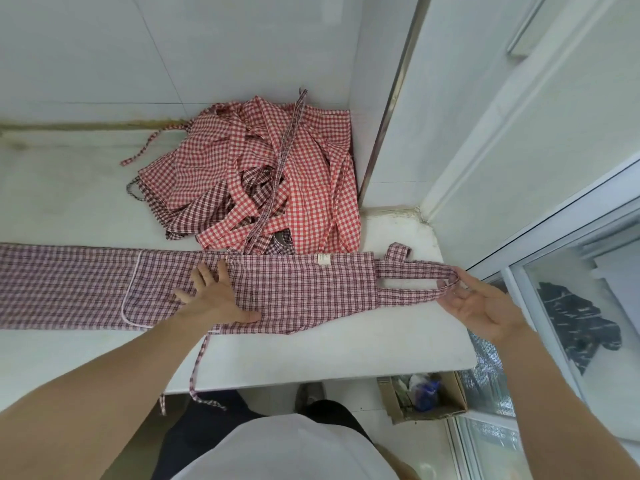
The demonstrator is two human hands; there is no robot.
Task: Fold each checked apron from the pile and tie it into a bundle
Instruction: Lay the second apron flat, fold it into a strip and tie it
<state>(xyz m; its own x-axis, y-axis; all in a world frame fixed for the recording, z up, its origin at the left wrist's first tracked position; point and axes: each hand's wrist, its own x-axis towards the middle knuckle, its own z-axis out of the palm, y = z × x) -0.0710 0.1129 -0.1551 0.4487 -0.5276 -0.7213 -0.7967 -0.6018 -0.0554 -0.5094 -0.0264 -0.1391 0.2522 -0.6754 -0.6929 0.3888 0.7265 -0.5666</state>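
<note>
Dark-red checked apron [277, 289] lies lengthwise left to right across the white counter [346, 351], left hand [214, 299] pressing flat-fingered on its middle, right hand [481, 306] hooking the neck loop [415, 278] with relaxed fingers, nearest that end.

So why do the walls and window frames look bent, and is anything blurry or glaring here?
Head view: the wide-angle lens bows straight lines, so the metal corner trim and window frame lean and curve toward the edges. Lighting is soft and even, with only faint shadows under the left hand on the folded apron. The pile of checked aprons is sharp; no strong glare.
</note>
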